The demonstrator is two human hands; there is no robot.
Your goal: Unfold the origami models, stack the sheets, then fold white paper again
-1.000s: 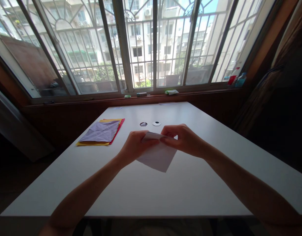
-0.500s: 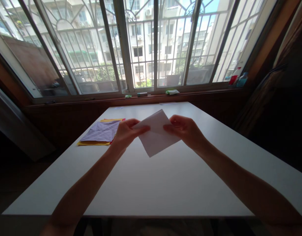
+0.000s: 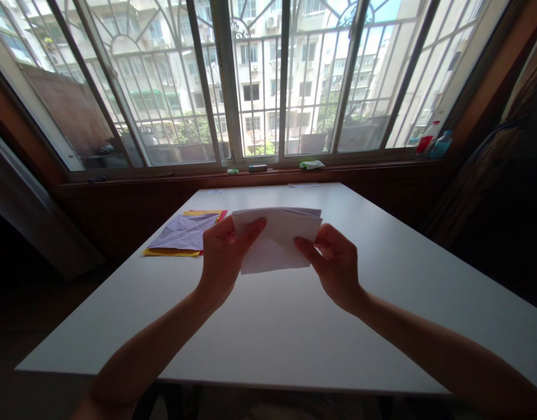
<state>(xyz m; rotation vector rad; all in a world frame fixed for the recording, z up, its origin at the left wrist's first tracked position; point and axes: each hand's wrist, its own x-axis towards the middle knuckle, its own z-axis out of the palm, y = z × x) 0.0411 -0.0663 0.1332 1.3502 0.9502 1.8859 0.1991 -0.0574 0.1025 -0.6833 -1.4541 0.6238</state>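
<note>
I hold a folded sheet of pale paper [image 3: 277,240] up in front of me, above the white table [image 3: 294,326]. My left hand [image 3: 224,254] pinches its left edge between thumb and fingers. My right hand [image 3: 336,262] grips its right edge the same way. The paper looks doubled, its top edge level and its flat face turned toward me.
A stack of coloured sheets [image 3: 185,234], lilac over yellow and red, lies at the table's far left. Small items rest on the window sill [image 3: 268,170], and bottles [image 3: 434,143] stand at its right end. A dark curtain hangs at the right.
The paper has gone from low over the table to held up before me, turned from a diamond angle to level. Both hands rose with it and keep their grip.
</note>
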